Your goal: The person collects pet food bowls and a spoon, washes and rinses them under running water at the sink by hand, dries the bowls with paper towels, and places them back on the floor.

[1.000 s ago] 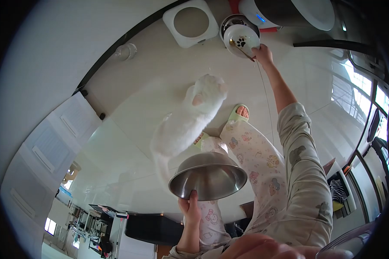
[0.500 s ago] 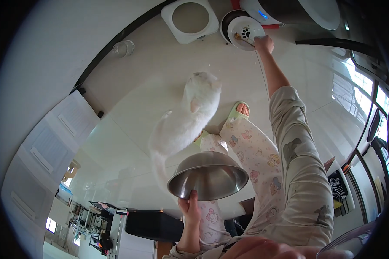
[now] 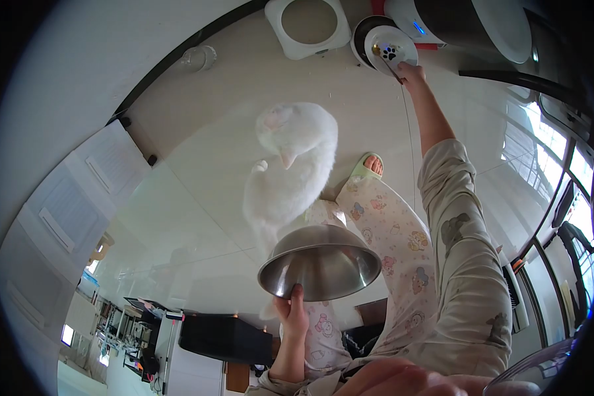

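Pointing a bowl's (image 3: 330, 241) mouth bodyward, left hand (image 3: 294, 313) grips it; right hand (image 3: 412, 74) clasps dish (image 3: 404, 46).

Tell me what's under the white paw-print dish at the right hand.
A dark-centred round bowl shows past the upper-left edge of the white dish. The rest of that bowl is covered, so any contents there, and whether the two touch, cannot be told.
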Tool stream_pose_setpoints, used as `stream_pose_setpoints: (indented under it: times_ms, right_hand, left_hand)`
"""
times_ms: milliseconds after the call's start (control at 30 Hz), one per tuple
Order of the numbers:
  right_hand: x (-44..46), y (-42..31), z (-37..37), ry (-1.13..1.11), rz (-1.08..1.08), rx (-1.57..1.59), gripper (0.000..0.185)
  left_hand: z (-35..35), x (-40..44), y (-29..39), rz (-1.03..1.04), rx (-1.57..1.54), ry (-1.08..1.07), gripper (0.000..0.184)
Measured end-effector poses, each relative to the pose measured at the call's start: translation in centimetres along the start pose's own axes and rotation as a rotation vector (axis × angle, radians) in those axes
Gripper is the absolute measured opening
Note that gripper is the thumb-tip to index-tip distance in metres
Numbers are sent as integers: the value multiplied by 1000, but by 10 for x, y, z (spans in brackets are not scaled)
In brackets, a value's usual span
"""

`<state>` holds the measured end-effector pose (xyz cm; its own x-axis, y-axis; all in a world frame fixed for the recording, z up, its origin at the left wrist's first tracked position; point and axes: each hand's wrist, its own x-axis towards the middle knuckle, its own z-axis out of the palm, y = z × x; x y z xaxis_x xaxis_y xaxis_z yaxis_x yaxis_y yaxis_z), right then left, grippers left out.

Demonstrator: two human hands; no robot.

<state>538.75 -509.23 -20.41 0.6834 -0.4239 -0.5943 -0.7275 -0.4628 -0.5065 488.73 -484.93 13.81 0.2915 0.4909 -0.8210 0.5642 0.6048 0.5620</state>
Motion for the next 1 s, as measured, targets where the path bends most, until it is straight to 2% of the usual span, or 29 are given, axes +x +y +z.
stream_pose_setpoints:
  times_ms: [33, 167, 267, 333, 467, 567, 633, 800, 867, 933, 1000]
  right_hand:
    - [-14, -5, 1, -33, 42, 173, 37]
    - [-36, 0, 5, 3, -11, 73, 38]
    - [-57, 1, 7, 18, -95, 201, 40]
    - [-70, -1, 8, -37, -9, 438, 40]
    - [-88, 7, 7, -34, -58, 417, 40]
    - [-108, 23, 3, -71, -122, 409, 40]
    - [-130, 35, -8, -34, -196, 291, 42]
    - [-274, -5, -90, -118, -181, 173, 44]
    - [-313, 3, -129, -159, -379, 87, 48]
    - [-401, -42, -164, -234, -257, -70, 54]
    - [-440, -41, -181, -260, -355, -80, 59]
  left_hand:
    - [-5, 0, -7, -34, -5, 26, 35]
    - [4, 0, 6, 8, 66, -54, 32]
    - [4, 1, 6, 46, 71, -46, 32]
    - [8, 2, 12, 46, 1, -48, 29]
    - [5, 1, 12, 40, 41, -102, 26]
    - [7, 0, 11, 89, 21, -38, 24]
    - [-8, -6, -2, 35, -28, -137, 29]
    - [-14, -53, -16, 78, -195, -30, 26]
    - [-27, -77, -12, 98, -228, -7, 29]
    - [-48, -106, 15, 108, -314, -8, 30]
    - [-72, -131, 44, 125, -407, -19, 31]
